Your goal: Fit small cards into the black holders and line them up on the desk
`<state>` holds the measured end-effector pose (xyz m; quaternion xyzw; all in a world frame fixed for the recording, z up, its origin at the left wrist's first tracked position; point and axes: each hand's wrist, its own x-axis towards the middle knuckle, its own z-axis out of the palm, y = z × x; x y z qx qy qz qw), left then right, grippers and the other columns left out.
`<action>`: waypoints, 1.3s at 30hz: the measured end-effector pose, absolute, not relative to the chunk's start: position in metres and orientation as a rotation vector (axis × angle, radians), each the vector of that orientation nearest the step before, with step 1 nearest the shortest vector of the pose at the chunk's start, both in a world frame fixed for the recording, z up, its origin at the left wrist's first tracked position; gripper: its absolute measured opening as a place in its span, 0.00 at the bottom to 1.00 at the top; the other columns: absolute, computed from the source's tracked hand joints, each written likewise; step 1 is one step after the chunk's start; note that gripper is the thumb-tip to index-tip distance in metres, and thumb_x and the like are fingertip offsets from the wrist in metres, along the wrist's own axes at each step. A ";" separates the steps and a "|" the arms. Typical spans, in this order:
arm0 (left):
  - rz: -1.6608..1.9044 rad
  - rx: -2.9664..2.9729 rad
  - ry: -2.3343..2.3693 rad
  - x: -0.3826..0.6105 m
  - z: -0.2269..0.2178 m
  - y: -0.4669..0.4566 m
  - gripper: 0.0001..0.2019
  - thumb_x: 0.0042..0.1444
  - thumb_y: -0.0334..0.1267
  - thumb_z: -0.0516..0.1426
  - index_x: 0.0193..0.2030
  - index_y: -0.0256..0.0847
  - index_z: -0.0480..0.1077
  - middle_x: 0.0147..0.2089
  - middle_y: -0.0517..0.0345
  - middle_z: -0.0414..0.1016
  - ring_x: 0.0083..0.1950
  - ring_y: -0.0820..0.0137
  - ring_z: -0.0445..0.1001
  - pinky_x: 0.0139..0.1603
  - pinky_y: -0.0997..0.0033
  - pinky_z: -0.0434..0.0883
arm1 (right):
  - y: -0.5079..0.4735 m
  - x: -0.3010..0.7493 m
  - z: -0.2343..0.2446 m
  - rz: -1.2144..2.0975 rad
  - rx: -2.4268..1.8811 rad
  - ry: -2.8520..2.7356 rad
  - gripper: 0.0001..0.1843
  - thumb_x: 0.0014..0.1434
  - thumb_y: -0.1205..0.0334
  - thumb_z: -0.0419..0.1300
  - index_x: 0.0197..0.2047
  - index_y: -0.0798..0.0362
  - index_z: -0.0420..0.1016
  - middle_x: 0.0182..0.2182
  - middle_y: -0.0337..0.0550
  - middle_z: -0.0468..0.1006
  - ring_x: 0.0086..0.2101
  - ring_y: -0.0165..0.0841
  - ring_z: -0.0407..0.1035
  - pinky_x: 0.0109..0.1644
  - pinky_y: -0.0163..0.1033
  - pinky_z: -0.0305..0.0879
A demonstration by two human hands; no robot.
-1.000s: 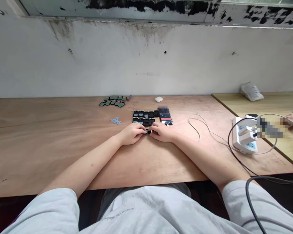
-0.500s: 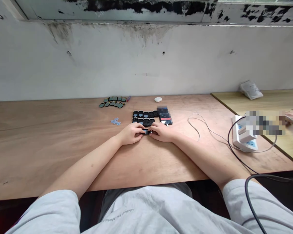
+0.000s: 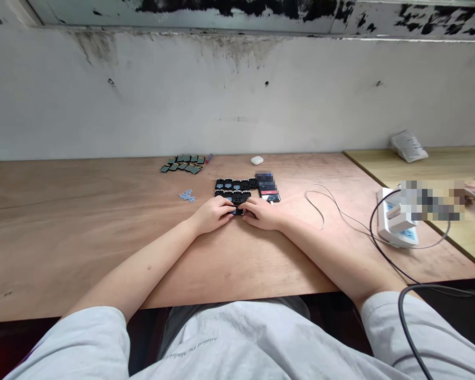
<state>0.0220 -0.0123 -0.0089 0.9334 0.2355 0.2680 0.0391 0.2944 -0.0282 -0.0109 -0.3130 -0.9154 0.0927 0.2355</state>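
1. The left hand (image 3: pixel 215 215) and right hand (image 3: pixel 262 215) rest on the wooden table (image 3: pixel 83 237). Their fingertips meet over one small black module (image 3: pixel 238 211).
2. Grip state: the fingers of both hands are curled in and closed on the module. The left hand takes its left end and the right hand its right end. Only a narrow strip of the module shows between the fingertips.
3. Orientation: the module's long axis runs left to right, from one hand to the other, roughly parallel to the table's near edge. It sits low at the table surface. Which face is up, and which end is which, is too small to tell.
4. Just beyond the grip lie two rows of black modules (image 3: pixel 237 197). The nearer row sits close to the fingertips.
5. Beyond the grip and to its right lies a phone (image 3: pixel 272 197), beside the rows.
6. Beyond the grip and to its left are small blue pieces (image 3: pixel 187 196). Farther out is a cluster of green boards (image 3: pixel 183 164).
7. Well to the right of the grip are a white cable (image 3: pixel 320 206) and a power strip (image 3: pixel 396 229).
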 end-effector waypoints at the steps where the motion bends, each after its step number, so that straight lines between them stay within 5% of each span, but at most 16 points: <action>1: 0.857 2.865 0.768 0.021 -0.008 -0.012 0.12 0.69 0.41 0.58 0.54 0.47 0.80 0.54 0.46 0.80 0.54 0.57 0.77 0.57 0.52 0.74 | -0.029 0.295 -0.010 0.274 -0.867 -2.493 0.23 0.66 0.64 0.63 0.63 0.52 0.72 0.47 0.51 0.78 0.45 0.43 0.74 0.50 0.47 0.71; 5: 1.128 2.766 1.311 0.012 -0.005 -0.007 0.12 0.69 0.41 0.58 0.53 0.45 0.80 0.54 0.46 0.79 0.57 0.54 0.75 0.59 0.50 0.71 | -0.031 0.296 -0.010 0.313 -0.881 -2.464 0.31 0.65 0.65 0.63 0.70 0.53 0.64 0.50 0.53 0.77 0.47 0.43 0.74 0.53 0.49 0.72; 12: 0.999 2.432 2.037 -0.014 -0.009 0.016 0.10 0.62 0.42 0.60 0.43 0.41 0.80 0.45 0.43 0.76 0.53 0.48 0.73 0.54 0.48 0.70 | -0.026 0.296 -0.014 0.263 -0.843 -2.502 0.20 0.67 0.65 0.61 0.61 0.52 0.73 0.47 0.51 0.78 0.46 0.42 0.73 0.50 0.46 0.71; 39: 0.698 2.594 1.728 -0.002 -0.007 0.006 0.14 0.68 0.42 0.52 0.44 0.40 0.79 0.45 0.45 0.78 0.50 0.54 0.76 0.54 0.54 0.71 | -0.027 0.295 -0.009 0.235 -0.837 -2.561 0.14 0.68 0.64 0.61 0.55 0.53 0.78 0.48 0.52 0.77 0.46 0.43 0.73 0.50 0.46 0.71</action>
